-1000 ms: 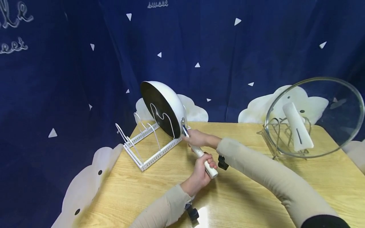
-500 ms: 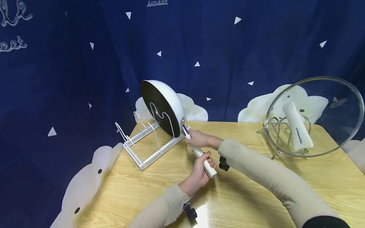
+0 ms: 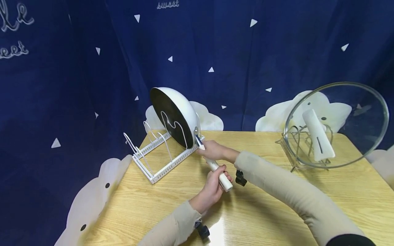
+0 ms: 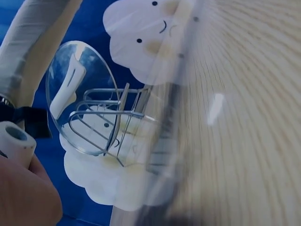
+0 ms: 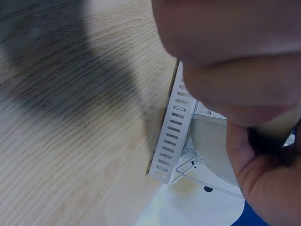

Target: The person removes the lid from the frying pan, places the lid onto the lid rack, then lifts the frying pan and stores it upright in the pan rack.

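Note:
A wok (image 3: 184,109), white outside and dark inside, stands tilted on its edge between the wire dividers of a white rack (image 3: 175,163). Its white handle (image 3: 213,164) slants down toward the person. The right hand (image 3: 212,149) grips that handle close to the metal joint. Lower down, the left hand (image 3: 212,186) holds the handle near its end, thumb along the top. In the left wrist view the hollow handle end (image 4: 18,136) pokes out of the left fist. Fingers of the right hand (image 5: 244,61) fill much of the right wrist view, with the slotted rack rail behind them.
On the right of the wooden table (image 3: 261,205), a glass lid (image 3: 363,136) with a white upright handle (image 3: 318,136) leans in a metal wire stand (image 3: 290,153). More wire dividers (image 3: 130,141) rise at the rack's left end. A dark blue curtain (image 3: 234,61) hangs behind the table.
Both hands keep their hold on the handle, and the wok stays in the rack. The head view has shifted very slightly.

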The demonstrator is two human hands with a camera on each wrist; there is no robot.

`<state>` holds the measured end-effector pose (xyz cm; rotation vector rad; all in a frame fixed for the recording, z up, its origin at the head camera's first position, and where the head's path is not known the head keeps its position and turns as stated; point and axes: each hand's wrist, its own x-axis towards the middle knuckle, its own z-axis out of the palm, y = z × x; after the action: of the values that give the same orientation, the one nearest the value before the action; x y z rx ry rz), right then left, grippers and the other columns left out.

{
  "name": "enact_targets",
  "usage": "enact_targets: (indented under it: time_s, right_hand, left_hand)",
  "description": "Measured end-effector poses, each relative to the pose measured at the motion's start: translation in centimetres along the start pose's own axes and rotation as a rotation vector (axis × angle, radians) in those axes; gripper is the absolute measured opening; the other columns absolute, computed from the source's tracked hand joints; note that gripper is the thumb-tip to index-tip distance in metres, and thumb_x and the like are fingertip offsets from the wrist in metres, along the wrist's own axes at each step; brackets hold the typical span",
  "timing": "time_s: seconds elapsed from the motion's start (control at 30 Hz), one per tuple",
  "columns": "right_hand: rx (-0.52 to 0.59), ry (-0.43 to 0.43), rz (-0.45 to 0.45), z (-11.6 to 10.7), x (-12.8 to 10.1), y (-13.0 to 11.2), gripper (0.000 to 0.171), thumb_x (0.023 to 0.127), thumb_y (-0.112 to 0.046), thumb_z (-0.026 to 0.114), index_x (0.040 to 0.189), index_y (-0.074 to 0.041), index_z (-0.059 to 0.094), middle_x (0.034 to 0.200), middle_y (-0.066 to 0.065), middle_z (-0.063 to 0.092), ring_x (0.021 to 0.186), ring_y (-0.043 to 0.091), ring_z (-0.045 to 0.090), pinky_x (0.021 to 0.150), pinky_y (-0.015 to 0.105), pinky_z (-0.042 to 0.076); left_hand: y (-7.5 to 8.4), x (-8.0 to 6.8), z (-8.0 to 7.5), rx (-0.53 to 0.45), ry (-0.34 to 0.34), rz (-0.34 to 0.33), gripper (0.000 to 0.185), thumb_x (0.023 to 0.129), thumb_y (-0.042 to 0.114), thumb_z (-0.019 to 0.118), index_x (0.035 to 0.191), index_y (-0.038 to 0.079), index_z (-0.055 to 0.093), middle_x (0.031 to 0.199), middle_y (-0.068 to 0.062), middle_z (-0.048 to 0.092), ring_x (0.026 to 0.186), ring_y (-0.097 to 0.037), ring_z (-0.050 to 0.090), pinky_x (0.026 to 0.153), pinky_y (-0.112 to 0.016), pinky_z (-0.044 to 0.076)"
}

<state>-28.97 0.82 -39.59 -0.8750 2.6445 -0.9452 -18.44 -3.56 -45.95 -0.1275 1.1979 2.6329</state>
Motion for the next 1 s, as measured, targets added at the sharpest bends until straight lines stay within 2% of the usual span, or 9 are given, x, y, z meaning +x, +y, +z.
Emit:
enact_targets:
  time_s: [0.17, 0.37, 0.6, 0.77, 1.0]
  right_hand:
    - [-0.016, -0.016, -0.008, 0.3, -0.1, 0.4, 0.019, 0.091, -0.024, 0.057, 0.087, -0.006, 0.05, 0.067, 0.001, 0.053, 0.057, 0.013, 0.052, 0.052, 0.025, 0.045]
    - [-0.037, 0.01, -0.03, 0.4, 0.3, 0.7, 0.019, 0.093, -0.026, 0.055, 0.083, -0.01, 0.05, 0.062, -0.001, 0.049, 0.054, 0.012, 0.048, 0.051, 0.025, 0.042]
    - [-0.042, 0.006, -0.039, 0.7, 0.4, 1.0, 0.022, 0.094, -0.024, 0.053, 0.079, -0.01, 0.048, 0.061, -0.002, 0.046, 0.052, 0.011, 0.045, 0.048, 0.025, 0.039]
    - [-0.038, 0.016, -0.056, 0.8, 0.2, 1.4, 0.022, 0.093, -0.024, 0.056, 0.078, -0.01, 0.049, 0.061, -0.001, 0.047, 0.053, 0.012, 0.047, 0.049, 0.025, 0.041]
    - [-0.034, 0.001, -0.059, 0.3, -0.4, 1.8, 0.025, 0.095, -0.031, 0.054, 0.081, -0.011, 0.054, 0.065, -0.001, 0.049, 0.057, 0.011, 0.048, 0.053, 0.026, 0.042]
  left_hand:
    - [-0.4, 0.1, -0.6, 0.035, -0.02, -0.007, 0.013, 0.089, 0.007, 0.051, 0.094, 0.007, 0.038, 0.066, 0.001, 0.048, 0.056, -0.008, 0.052, 0.06, -0.022, 0.05]
    - [-0.4, 0.4, -0.8, 0.051, -0.078, 0.063, 0.014, 0.087, 0.009, 0.053, 0.093, 0.006, 0.041, 0.066, 0.003, 0.05, 0.057, -0.007, 0.055, 0.061, -0.022, 0.051]
    - [-0.6, 1.2, -1.2, 0.081, 0.006, -0.015, 0.007, 0.088, 0.003, 0.048, 0.091, 0.007, 0.042, 0.064, 0.001, 0.048, 0.054, -0.009, 0.052, 0.058, -0.023, 0.05]
    - [-0.6, 1.2, -1.9, 0.128, -0.026, -0.04, 0.006, 0.089, 0.006, 0.052, 0.089, 0.008, 0.046, 0.065, 0.0, 0.052, 0.057, -0.01, 0.056, 0.062, -0.026, 0.052]
    - [0.0, 0.9, -3.4, 0.294, -0.083, -0.07, 0.016, 0.091, 0.017, 0.055, 0.097, 0.003, 0.052, 0.074, -0.001, 0.065, 0.07, -0.012, 0.065, 0.067, -0.028, 0.055]
